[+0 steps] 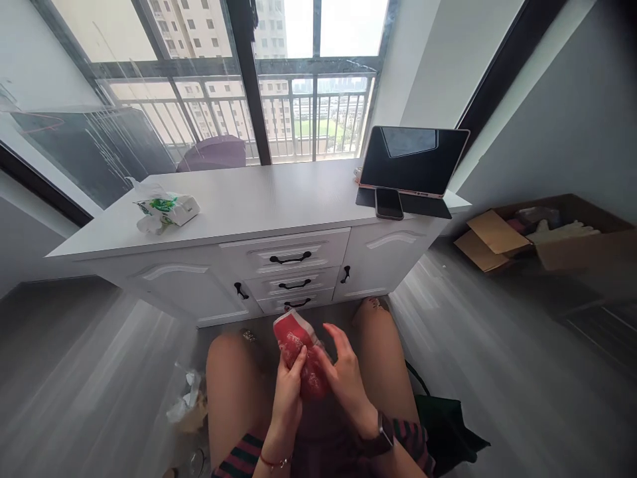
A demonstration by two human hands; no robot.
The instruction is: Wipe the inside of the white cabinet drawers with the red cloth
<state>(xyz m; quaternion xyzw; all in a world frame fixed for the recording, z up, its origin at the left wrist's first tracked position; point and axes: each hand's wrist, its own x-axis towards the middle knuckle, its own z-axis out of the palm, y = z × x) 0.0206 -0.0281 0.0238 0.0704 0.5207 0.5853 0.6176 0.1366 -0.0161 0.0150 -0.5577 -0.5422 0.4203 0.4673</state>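
I am seated with my knees in view, holding a red and white printed packet (pixel 296 344) between them. My left hand (pixel 289 392) is closed around the packet's lower part, fingers wrapped on it. My right hand (pixel 346 378) touches the packet's right side, thumb and fingers partly spread and pinching its edge. A dark watch sits on my right wrist and a thin red cord on my left wrist. The packet's lower end is hidden behind my fingers.
A white sideboard (pixel 259 206) with drawers stands in front of my knees. On it lie a tissue pack (pixel 166 209), a phone (pixel 389 202) and a propped tablet (pixel 413 159). Crumpled wrappers (pixel 186 401) lie on the floor at left, an open cardboard box (pixel 542 232) at right.
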